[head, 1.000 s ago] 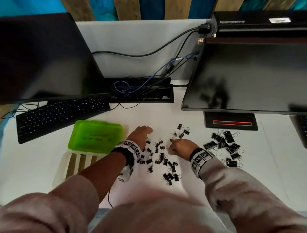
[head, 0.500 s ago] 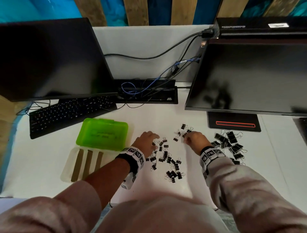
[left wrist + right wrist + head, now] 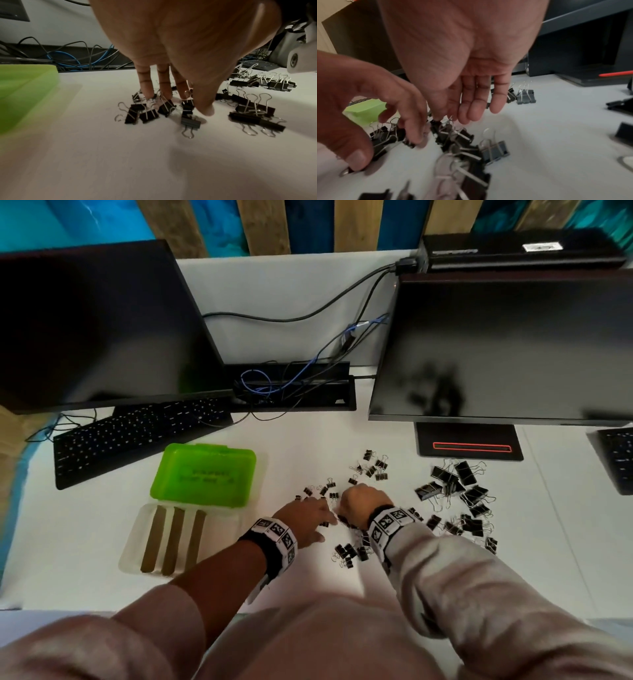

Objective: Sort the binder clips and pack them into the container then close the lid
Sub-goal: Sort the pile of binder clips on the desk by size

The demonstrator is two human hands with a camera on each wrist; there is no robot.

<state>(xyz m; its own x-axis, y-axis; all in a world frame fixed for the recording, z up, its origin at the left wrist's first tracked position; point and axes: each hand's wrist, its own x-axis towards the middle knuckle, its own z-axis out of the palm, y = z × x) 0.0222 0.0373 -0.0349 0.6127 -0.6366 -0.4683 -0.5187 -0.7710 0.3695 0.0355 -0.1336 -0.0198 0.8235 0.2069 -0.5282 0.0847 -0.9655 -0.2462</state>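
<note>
Small black binder clips [image 3: 348, 553] lie scattered on the white desk, with another small group [image 3: 374, 466] farther back. Larger black clips [image 3: 455, 486] are heaped to the right. The container stands at the left: a clear tray [image 3: 137, 542] with brown dividers and its green lid [image 3: 205, 474] folded open behind. My left hand [image 3: 308, 517] reaches down with straight fingers, their tips touching small clips [image 3: 150, 115]. My right hand [image 3: 359, 501] hovers right beside it over the small clips [image 3: 453, 136], fingers [image 3: 471, 111] loosely extended. I see nothing gripped.
Two dark monitors [image 3: 102, 330] [image 3: 507, 347] overhang the back of the desk. A black keyboard [image 3: 137, 433] lies behind the container. A cable tray [image 3: 294, 388] sits between the monitors, and a monitor base [image 3: 469, 446] behind the large clips.
My right hand has drawn back from the far group of small clips and now sits close beside my left hand. The left hand has stretched its fingers down onto the clips.
</note>
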